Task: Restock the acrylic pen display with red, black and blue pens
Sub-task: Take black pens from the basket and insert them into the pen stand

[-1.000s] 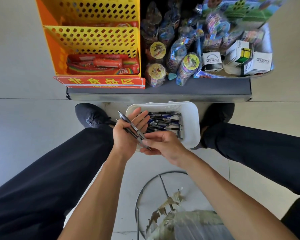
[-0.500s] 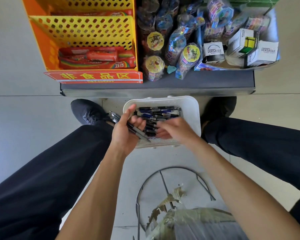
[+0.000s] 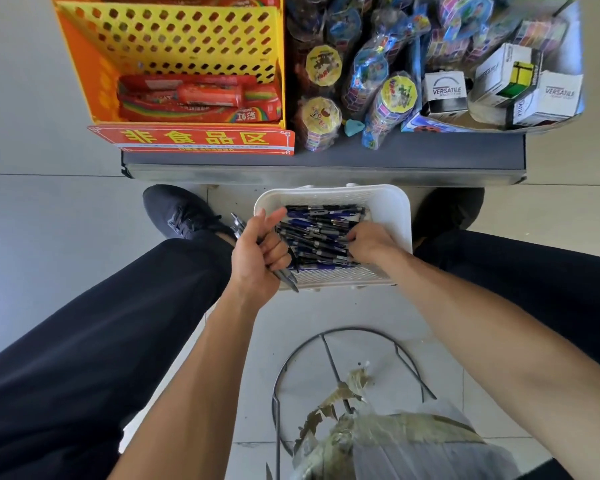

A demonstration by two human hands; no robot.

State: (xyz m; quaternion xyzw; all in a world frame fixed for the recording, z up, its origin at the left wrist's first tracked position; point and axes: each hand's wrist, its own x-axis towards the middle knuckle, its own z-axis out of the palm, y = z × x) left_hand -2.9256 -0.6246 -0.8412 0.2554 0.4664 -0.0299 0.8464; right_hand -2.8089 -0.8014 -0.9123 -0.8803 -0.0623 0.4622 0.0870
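While your left hand point(image 3: 257, 258) stays out of it, its grip curled round a bundle of pens point(image 3: 286, 276) at the near-left rim of the white basket point(image 3: 392, 202) on the floor, your right hand point(image 3: 368, 242) reaches into the loose pens point(image 3: 321, 225) inside; whether its grip has closed, you cannot tell.

Single head-worn view looks steeply down, close above the white basket point(image 3: 392, 202).
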